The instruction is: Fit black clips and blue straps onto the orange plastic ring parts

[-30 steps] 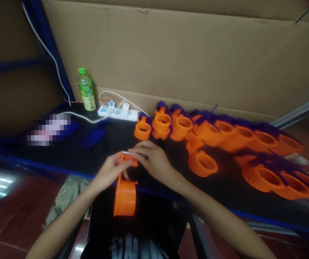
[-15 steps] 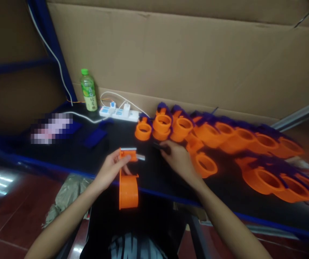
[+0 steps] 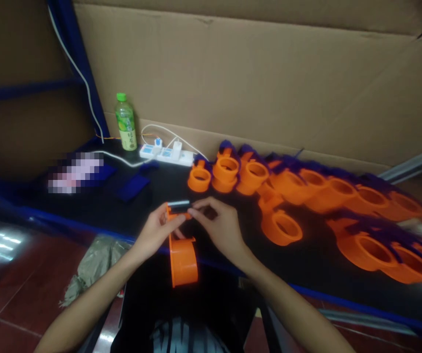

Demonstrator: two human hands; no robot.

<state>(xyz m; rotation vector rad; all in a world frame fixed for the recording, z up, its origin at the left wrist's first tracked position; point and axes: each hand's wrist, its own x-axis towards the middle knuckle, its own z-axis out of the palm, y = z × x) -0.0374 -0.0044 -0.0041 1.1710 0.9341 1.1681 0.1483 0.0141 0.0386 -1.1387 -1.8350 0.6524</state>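
Observation:
Over the front edge of the black table, my left hand (image 3: 155, 229) grips an orange plastic ring-shaped holder (image 3: 184, 264) by its narrow top, with the ring hanging below. A pale metallic strip (image 3: 178, 202) runs along that top end. Just under it lies a small black strip (image 3: 179, 209). My right hand (image 3: 218, 220) is closed in a pinch at the right end of the black strip, its fingertips close to my left thumb. Exactly how the black strip sits against the holder is too small to make out.
Several more orange holders (image 3: 286, 228) with dark blue parts stand in rows to the right. A white power strip (image 3: 167, 153) and a green-capped bottle (image 3: 126, 122) stand at the back. Dark blue pieces (image 3: 133, 188) lie at left. Cardboard (image 3: 233, 73) walls the rear.
My right hand has moved left from the table near the orange holders to the top of the held holder, bringing the black strip with it. My left hand keeps its grip.

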